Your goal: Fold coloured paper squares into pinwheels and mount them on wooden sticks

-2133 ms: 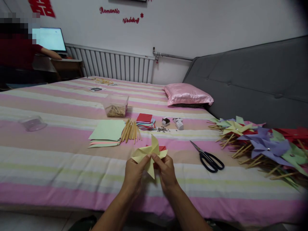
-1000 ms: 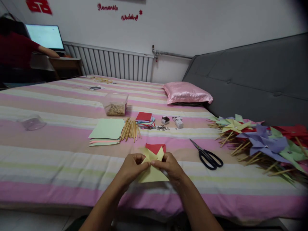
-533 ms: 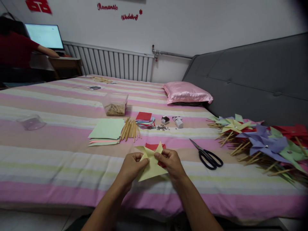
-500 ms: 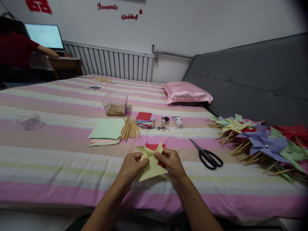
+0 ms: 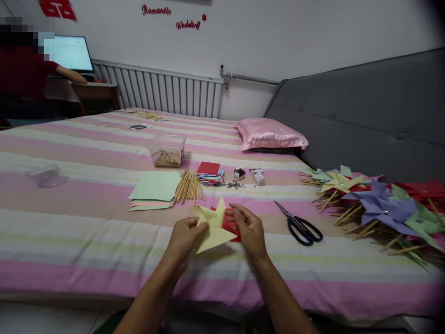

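The yellow paper point(image 5: 214, 237) is pinched by the left hand point(image 5: 185, 235) above the bed point(image 5: 86, 260), with red paper point(image 5: 230, 227) partly hidden behind; the right hand point(image 5: 251, 229) is held beside it, fingers spread. Folds are best gathered lightly, so that no curve is creased flat.

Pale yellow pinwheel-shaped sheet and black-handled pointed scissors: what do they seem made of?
Pale yellow pinwheel-shaped sheet: likely matte paper or thin card; it shows pointed, curled flaps and no shine. Black-handled pointed scissors: dull grey, tapered blades suggest metal; thick, smooth black loops suggest plastic or rubber.
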